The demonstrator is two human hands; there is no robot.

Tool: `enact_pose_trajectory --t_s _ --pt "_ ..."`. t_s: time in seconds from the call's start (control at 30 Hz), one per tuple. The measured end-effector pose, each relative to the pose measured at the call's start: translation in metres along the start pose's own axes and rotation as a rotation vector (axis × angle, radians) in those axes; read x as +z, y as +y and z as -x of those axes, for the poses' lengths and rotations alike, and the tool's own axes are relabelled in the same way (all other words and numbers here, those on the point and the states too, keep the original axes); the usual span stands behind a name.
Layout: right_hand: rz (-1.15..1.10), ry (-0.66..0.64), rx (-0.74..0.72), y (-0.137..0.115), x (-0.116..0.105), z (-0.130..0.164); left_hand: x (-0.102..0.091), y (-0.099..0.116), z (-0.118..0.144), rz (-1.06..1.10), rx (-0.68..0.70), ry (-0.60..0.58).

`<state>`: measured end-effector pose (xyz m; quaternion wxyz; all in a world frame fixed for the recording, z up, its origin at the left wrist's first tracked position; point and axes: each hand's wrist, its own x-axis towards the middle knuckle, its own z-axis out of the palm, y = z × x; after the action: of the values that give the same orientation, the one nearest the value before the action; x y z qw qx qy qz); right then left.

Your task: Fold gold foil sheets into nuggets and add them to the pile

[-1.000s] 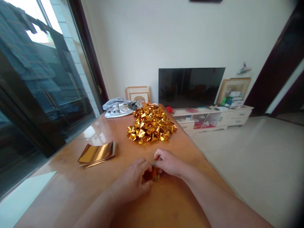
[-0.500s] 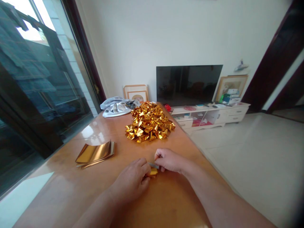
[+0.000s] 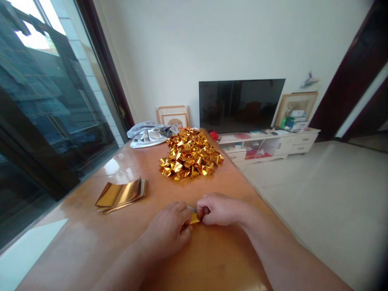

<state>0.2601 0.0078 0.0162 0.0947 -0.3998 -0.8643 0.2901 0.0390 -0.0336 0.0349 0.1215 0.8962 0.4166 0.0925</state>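
Between my hands, low over the wooden table [image 3: 212,258], is a small piece of folded gold foil paper [image 3: 194,218]. My left hand [image 3: 171,224] is closed on its left side, fingers and thumb covering much of it. At its right end my right hand [image 3: 216,209] has the fingers curled in a pinch on the paper's edge. A pale strip of the paper shows behind the gold part. Beyond the hands lies a heap of folded gold foil pieces [image 3: 190,155]. To the left is a stack of flat gold foil sheets [image 3: 119,195], slightly curled.
Grey cloth [image 3: 148,133] lies bunched at the table's far left corner. A white sheet [image 3: 33,250] covers the near left edge. Past the table stand a white TV cabinet [image 3: 283,145] and a black television [image 3: 241,105]. A glass door [image 3: 51,101] is at left.
My right hand has turned slightly and its fingers have moved down along the paper's right edge. The pale part now shows less. My left hand stays nearly in place.
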Motion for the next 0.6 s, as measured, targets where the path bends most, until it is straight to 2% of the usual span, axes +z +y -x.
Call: enact_pose_trajectory --t_s 0.2,0.37,0.6 --pt "-0.037 -0.001 0.027 0.003 -0.002 -0.002 0.004 -0.001 -0.002 -0.027 0.001 0.034" --pt "-0.128 -0.071 0.064 0.007 -0.003 -0.003 0.004 0.004 -0.005 -0.063 -0.029 0.046" --pt "-0.137 -0.064 0.065 0.011 -0.002 -0.005 0.003 0.005 -0.008 -0.065 -0.036 0.071"
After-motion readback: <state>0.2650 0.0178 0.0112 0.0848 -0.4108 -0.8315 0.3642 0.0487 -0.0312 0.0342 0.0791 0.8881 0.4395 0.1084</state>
